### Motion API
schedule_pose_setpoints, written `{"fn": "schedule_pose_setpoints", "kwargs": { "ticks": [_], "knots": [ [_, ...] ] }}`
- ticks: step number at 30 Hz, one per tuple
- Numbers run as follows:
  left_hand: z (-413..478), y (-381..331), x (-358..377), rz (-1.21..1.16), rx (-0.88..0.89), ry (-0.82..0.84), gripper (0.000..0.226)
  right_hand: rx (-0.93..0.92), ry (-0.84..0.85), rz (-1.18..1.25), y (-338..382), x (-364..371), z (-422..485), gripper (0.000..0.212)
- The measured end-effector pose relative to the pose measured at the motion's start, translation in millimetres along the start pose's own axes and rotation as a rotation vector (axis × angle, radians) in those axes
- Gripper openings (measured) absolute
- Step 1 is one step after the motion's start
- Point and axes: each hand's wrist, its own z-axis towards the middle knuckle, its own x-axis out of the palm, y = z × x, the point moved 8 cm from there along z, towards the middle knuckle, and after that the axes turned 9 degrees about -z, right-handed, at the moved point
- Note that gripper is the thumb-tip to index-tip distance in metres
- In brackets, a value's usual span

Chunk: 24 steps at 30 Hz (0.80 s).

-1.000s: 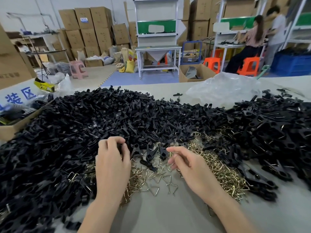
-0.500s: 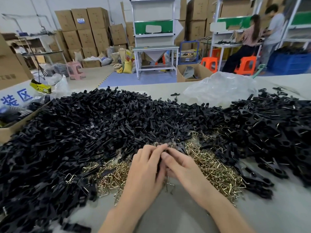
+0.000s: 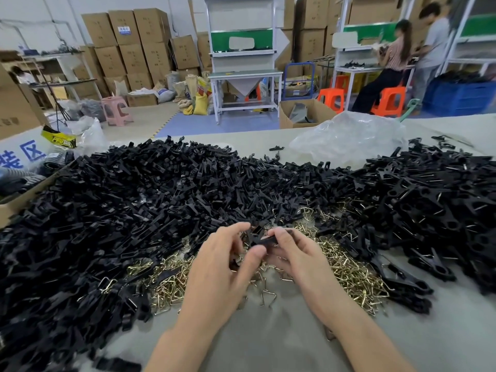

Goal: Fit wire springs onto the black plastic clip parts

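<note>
A huge heap of black plastic clip parts [image 3: 139,210] covers the left and middle of the table. A second heap of black clips [image 3: 429,210] with wire showing on them lies at the right. Brass-coloured wire springs [image 3: 349,269] are spread in front of the heaps. Just above the springs, my left hand [image 3: 222,269] and my right hand [image 3: 300,259] meet, and both pinch one black clip part [image 3: 264,239] between the fingertips. Whether a spring sits on that part is hidden by my fingers.
A crumpled clear plastic bag [image 3: 346,138] lies at the table's far side. A cardboard box [image 3: 24,200] stands at the left edge. Bare grey table [image 3: 281,345] shows between my forearms. Two people work at benches beyond the table at the far right.
My left hand left the black heap at the left and came to the middle to meet my right hand. Both hands now hold a black clip part, lifted slightly above the springs.
</note>
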Motion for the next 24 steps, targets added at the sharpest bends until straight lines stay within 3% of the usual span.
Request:
{"fn": "schedule_pose_setpoints", "kwargs": {
  "ticks": [4, 7, 13, 18, 24],
  "knots": [
    [-1, 6, -16, -0.175, -0.112, -0.135, 0.035, -0.025, -0.028, -0.04, 3, -4, 1, 0.041],
    [-3, 24, -10, -0.41, -0.295, -0.12, 0.014, -0.028, -0.005, 0.013, 7, -1, -1, 0.041],
    [-2, 32, 7, -0.446, -0.386, -0.028, 0.01, -0.013, 0.049, 0.012, 10, 9, -5, 0.051],
    [-2, 31, 16, -0.642, -0.476, 0.006, 0.007, -0.025, 0.116, -0.034, 10, 11, -5, 0.053],
    [-5, 36, 25, -0.752, -0.56, -0.003, 0.031, 0.018, 0.161, -0.009, -2, 13, -4, 0.046]
  ]
}}
